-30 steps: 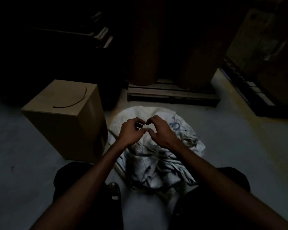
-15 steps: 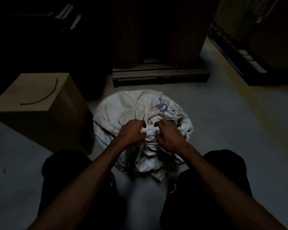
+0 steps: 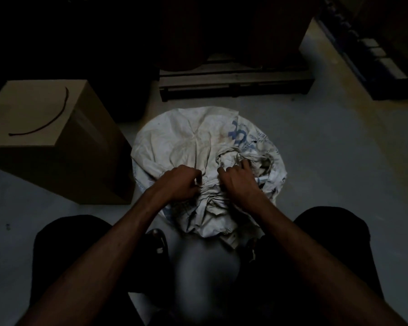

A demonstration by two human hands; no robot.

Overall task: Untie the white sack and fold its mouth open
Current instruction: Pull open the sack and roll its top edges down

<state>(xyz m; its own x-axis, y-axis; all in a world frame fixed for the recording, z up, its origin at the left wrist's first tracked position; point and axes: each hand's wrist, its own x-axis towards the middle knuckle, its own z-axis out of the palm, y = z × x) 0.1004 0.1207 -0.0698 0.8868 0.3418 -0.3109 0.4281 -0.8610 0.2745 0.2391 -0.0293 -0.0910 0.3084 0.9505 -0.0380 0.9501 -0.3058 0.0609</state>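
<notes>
- Hands first: I see the left hand (image 3: 179, 182) curled knuckles-up on the near side of the white sack (image 3: 198, 142), fingers bent inward and pinching bunched cloth at the gathered neck.
- Just beside it, on the same gather, the right hand (image 3: 238, 182) is also bent over, with its index finger stretched out toward the crumpled folds on the sack's right side; the other fingers look curled into the fabric, though the dim light keeps me from being sure how firmly they grip.
- Both forearms reach in from the near edge, converging on the sack, wrists dropped.
- White sack itself sits on the pale floor (image 3: 327, 161) between the person's dark-clothed knees; it is woven, creased and stained, rounded in outline, with blue print on its right part.
- Left of the sack stands a plain cardboard box (image 3: 45, 128), smooth-sided, with a thin dark curved strand on top.
- Beyond the sack lies a dark slatted wooden pallet (image 3: 233, 83).
</notes>
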